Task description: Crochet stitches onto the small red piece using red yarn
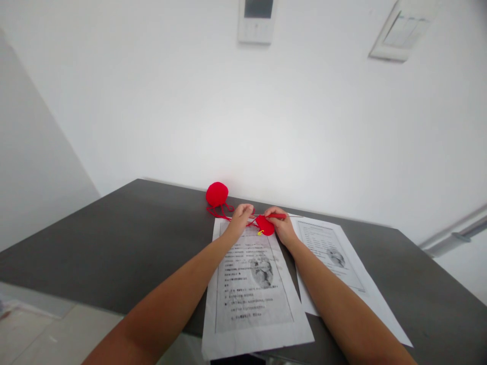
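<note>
My left hand (241, 217) is closed, its fingers pinching the red yarn (250, 223) that runs to the work. Between my two hands hangs a small piece of red crochet (267, 227), with a yellow stitch marker (261, 232) clipped at its lower edge. My right hand (281, 224) grips a crochet hook (279, 216) with a red handle; its thin shaft sticks out to the right. Whether the hook's tip sits in a stitch is too small to tell. A red yarn ball (217, 194) rests behind my left hand, loose loops trailing from it.
Two printed sheets lie on the dark table (114, 243): one paper (262, 342) under my hands, another paper (365, 274) beneath my right forearm. Behind the table rises a white wall (171, 101) carrying a screen panel (256, 30). A grey pipe (456, 238) runs at right.
</note>
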`<state>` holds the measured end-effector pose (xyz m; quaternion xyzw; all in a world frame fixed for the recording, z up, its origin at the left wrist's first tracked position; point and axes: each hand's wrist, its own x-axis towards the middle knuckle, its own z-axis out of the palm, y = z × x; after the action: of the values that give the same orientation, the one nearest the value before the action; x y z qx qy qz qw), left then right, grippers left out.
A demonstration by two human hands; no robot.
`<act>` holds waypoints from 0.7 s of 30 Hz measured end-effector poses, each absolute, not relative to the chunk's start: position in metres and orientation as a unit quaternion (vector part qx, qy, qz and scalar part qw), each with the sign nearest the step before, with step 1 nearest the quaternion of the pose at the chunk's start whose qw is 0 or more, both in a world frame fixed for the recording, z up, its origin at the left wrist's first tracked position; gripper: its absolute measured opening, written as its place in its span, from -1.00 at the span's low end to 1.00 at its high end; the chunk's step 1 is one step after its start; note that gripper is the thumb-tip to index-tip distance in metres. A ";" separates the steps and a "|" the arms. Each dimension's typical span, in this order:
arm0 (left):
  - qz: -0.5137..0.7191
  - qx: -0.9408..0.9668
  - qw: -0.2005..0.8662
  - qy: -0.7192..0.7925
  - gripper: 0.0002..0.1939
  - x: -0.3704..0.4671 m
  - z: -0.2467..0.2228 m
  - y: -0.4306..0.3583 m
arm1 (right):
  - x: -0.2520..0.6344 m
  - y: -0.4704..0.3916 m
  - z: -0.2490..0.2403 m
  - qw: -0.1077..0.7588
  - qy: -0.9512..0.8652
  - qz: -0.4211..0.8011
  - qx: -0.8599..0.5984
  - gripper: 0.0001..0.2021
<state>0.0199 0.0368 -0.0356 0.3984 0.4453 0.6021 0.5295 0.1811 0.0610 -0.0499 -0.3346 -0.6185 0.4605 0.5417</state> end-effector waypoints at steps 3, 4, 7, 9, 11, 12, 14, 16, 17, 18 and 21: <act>0.605 0.362 0.556 0.440 -0.83 0.014 -0.031 0.035 | 0.180 0.060 -0.049 0.530 -0.648 0.434 -0.334 -0.93; 0.608 0.351 0.566 0.433 -0.81 0.011 -0.028 0.034 | 0.179 0.059 -0.049 0.523 -0.661 0.424 -0.332 -0.93; 0.602 0.327 0.611 0.398 -0.78 0.006 -0.017 0.031 | 0.174 0.055 -0.048 0.502 -0.705 0.387 -0.318 -0.89; 0.579 0.300 0.686 0.323 -0.73 0.005 -0.012 0.028 | 0.169 0.050 -0.047 0.489 -0.733 0.362 -0.305 -0.86; 0.592 0.313 0.685 0.286 -0.72 0.007 -0.010 0.026 | 0.165 0.045 -0.044 0.482 -0.753 0.339 -0.293 -0.84; 0.609 0.337 0.660 0.284 -0.72 0.008 -0.011 0.026 | 0.163 0.043 -0.043 0.482 -0.759 0.328 -0.289 -0.83; 0.642 0.401 0.579 0.304 -0.72 0.011 -0.015 0.027 | 0.162 0.040 -0.041 0.489 -0.765 0.307 -0.286 -0.82; 0.651 0.466 0.488 0.348 -0.72 0.012 -0.020 0.028 | 0.163 0.040 -0.040 0.505 -0.759 0.287 -0.293 -0.80; 0.647 0.494 0.445 0.374 -0.72 0.012 -0.024 0.029 | 0.164 0.041 -0.039 0.516 -0.753 0.279 -0.298 -0.80; 0.640 0.518 0.403 0.399 -0.72 0.012 -0.027 0.029 | 0.165 0.041 -0.039 0.527 -0.746 0.271 -0.304 -0.80; 0.608 0.580 0.310 0.444 -0.79 0.009 -0.033 0.031 | 0.167 0.044 -0.040 0.555 -0.725 0.254 -0.319 -0.82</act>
<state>0.0093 0.0306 -0.0329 0.5804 0.4435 0.6084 0.3103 0.1670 0.0439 -0.0403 -0.3191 -0.7252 0.2537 0.5549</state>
